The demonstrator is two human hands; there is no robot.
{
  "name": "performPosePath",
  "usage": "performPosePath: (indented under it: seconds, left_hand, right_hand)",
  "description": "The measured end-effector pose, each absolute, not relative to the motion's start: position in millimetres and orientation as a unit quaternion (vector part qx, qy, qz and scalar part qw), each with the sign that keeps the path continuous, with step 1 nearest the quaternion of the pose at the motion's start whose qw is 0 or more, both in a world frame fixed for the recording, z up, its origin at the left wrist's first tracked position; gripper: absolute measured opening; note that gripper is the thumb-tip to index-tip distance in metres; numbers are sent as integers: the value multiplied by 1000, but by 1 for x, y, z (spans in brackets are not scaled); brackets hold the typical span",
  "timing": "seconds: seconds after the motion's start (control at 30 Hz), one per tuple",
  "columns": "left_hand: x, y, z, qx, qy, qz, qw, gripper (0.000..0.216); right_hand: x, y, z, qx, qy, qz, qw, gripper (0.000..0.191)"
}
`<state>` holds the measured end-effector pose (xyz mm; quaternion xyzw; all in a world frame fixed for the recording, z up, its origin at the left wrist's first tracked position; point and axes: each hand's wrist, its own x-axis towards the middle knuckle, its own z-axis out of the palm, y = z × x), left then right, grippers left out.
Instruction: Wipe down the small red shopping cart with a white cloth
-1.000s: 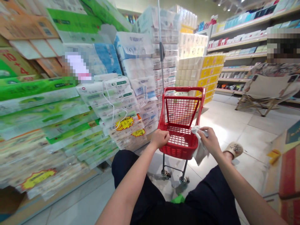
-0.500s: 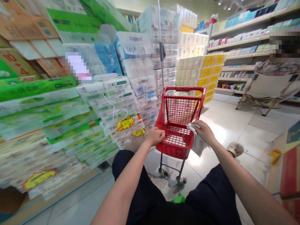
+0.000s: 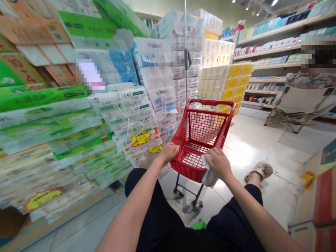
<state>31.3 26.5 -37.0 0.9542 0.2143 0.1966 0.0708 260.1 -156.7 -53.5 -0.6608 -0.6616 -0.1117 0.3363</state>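
A small red shopping cart (image 3: 207,127) with a plastic mesh basket stands on the floor between my legs, its handle at the far end and a tall metal pole (image 3: 186,31) rising beside it. My left hand (image 3: 169,153) is closed around the basket's left rim near the front corner. At the front right corner, my right hand (image 3: 219,163) presses a white cloth (image 3: 209,177) against the rim, with part of the cloth hanging down outside the basket. The basket holds nothing that I can see.
Stacked tissue packs (image 3: 118,115) rise close on my left, with a white cable (image 3: 127,122) lying over them. Boxes (image 3: 315,196) stand at the right. Further back, a person sits in a folding chair (image 3: 301,101) before stocked shelves (image 3: 273,43).
My right hand has moved with the cloth toward me and left, from the basket's right side to its front corner. The cart has turned slightly; my left hand still grips the rim.
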Motion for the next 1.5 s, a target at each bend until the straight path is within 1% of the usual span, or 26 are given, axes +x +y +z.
performPosePath:
  seconds: [0.1, 0.2, 0.33, 0.43, 0.53, 0.63, 0.73, 0.83, 0.93, 1.2, 1.33, 1.5]
  left_hand:
    - [24, 36, -37, 940, 247, 217, 96, 40]
    - [21, 39, -36, 912, 308, 249, 101, 38]
    - [33, 12, -39, 879, 382, 268, 100, 32]
    - [45, -23, -46, 896, 353, 248, 103, 33]
    - [50, -46, -52, 913, 317, 249, 58, 41]
    - [48, -48, -53, 917, 307, 255, 31, 56]
    - [45, -42, -52, 921, 302, 247, 20, 62]
    - [47, -38, -52, 923, 300, 239, 13, 56]
    - [50, -36, -53, 926, 294, 237, 12, 48]
    - [50, -24, -53, 941, 271, 205, 9, 34]
    - [45, -14, -52, 950, 230, 209, 26, 38]
    - [40, -1, -55, 950, 194, 233, 70, 41]
  right_hand:
    - [248, -155, -53, -660, -668, -107, 328, 27]
    - [236, -150, -53, -656, -680, -113, 308, 33]
    - [220, -137, -51, -661, -682, -132, 283, 37]
    - [213, -126, -49, -670, -678, -145, 264, 35]
    - [215, -118, -49, -669, -683, -159, 247, 34]
    - [230, -113, -46, -659, -692, -166, 242, 34]
    - [259, -107, -41, -678, -669, -173, 249, 36]
    - [284, -100, -37, -707, -634, -186, 254, 38]
    - [287, -98, -35, -711, -624, -197, 257, 38]
    - [225, -110, -41, -666, -687, -176, 230, 36]
    - [234, -104, -37, -665, -695, -168, 217, 37]
    - [275, -93, -33, -713, -643, -186, 208, 41]
